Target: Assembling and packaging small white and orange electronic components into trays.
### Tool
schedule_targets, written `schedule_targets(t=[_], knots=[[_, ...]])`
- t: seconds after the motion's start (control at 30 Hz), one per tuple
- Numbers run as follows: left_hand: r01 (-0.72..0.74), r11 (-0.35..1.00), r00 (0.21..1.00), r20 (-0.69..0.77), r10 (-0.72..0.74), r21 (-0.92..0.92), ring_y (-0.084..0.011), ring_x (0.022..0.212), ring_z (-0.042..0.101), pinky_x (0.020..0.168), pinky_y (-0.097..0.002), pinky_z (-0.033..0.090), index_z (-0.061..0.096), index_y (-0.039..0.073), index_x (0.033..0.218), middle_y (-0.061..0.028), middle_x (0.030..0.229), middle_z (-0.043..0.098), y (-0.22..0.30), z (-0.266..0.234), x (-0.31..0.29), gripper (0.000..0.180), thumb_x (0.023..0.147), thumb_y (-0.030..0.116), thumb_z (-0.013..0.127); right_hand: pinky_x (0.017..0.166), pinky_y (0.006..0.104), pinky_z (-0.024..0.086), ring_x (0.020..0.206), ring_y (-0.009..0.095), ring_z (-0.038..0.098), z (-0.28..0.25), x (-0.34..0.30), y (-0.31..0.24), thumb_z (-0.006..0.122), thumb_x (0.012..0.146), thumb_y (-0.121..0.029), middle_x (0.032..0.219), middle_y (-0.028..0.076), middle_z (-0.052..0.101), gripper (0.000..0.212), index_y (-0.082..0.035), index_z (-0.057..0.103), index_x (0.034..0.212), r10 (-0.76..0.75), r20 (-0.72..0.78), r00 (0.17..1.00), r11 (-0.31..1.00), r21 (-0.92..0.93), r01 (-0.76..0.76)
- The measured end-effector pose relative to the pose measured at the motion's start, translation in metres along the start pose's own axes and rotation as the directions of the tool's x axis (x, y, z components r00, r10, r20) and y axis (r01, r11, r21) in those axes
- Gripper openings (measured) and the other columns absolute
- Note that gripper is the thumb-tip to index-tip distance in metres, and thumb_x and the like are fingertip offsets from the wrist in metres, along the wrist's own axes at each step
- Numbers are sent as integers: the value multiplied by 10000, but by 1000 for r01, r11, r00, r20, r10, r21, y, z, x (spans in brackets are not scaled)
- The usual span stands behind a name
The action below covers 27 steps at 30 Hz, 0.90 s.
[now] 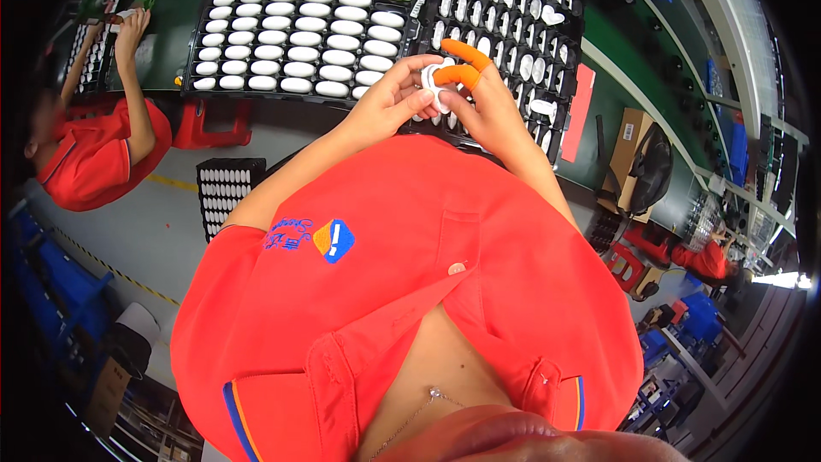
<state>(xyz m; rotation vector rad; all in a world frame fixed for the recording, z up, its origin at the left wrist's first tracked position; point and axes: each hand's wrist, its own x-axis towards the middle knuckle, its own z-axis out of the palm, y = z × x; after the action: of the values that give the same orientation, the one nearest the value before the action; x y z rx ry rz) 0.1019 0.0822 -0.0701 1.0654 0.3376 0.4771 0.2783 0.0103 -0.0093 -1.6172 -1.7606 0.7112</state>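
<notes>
My left hand (389, 103) and right hand (479, 98) meet over the near edge of the bench (616, 60), pinching a small part (432, 85) between them. Behind my left hand lies a tray (192, 43) with oval pieces (299, 34) in its rows. Just to its right, touching it, lies a second tray (573, 0), behind my right hand. Another person's hand (132, 30) works at the bench's far left end. Below the bench, to my left, stands a third tray (227, 192).
</notes>
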Motion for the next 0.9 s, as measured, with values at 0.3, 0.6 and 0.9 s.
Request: schedule_targets(t=[0.3, 0.6, 0.9], knots=[[0, 999, 1000, 5, 0, -49, -138, 913, 571, 830, -286, 478, 341, 64, 1369, -89, 1141, 545, -4, -1, -3, 450, 961, 148, 510, 849, 327, 465, 1033, 243, 570, 3, 1, 14, 620, 831, -17, 1276, 97, 537, 253, -80, 605, 1075, -117, 41, 992, 993, -27, 118], [26, 999, 995, -94, -30, -36, -111, 873, 580, 770, -248, 481, 440, 16, 1271, -82, 1075, 593, 7, -1, -1, 356, 958, 163, 526, 769, 293, 474, 879, 180, 593, 16, -2, 4, 650, 820, -31, 1058, 104, 586, 451, -79, 515, 1248, 49, -169, 984, 987, 159, -22], [-54, 997, 981, -184, 62, 51, -96, 907, 560, 770, -239, 468, 487, 18, 1258, -68, 1102, 592, 4, 5, 0, 338, 952, 155, 533, 655, 208, 437, 726, 77, 554, 33, -14, 9, 555, 945, -164, 924, 38, 619, 310, -13, 514, 1212, 404, -68, 912, 810, 490, -322]])
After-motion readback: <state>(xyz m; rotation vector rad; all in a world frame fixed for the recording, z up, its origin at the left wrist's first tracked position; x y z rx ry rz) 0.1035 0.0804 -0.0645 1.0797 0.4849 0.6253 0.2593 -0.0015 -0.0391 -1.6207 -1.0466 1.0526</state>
